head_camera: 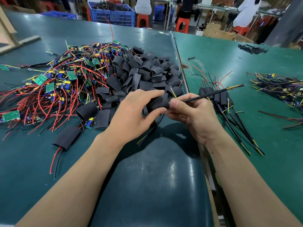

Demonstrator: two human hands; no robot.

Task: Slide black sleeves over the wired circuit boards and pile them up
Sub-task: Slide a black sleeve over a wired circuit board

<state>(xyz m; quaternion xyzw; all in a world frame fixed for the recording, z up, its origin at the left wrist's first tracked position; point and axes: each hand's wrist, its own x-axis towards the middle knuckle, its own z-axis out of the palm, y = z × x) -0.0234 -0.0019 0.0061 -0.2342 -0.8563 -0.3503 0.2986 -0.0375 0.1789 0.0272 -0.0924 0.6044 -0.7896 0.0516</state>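
Probably an electronics assembly workshop: green workbench (229,51), blue crates (113,13), workers on orange stools (143,19).

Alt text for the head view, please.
Over a green table, the left hand grips a black sleeve while the right hand pinches its black cable. Unsleeved circuit boards and empty sleeves lie left; finished pieces right.

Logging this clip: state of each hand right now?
Left hand: holding the black sleeve.
Right hand: pinching the black cable at the sleeve's end.
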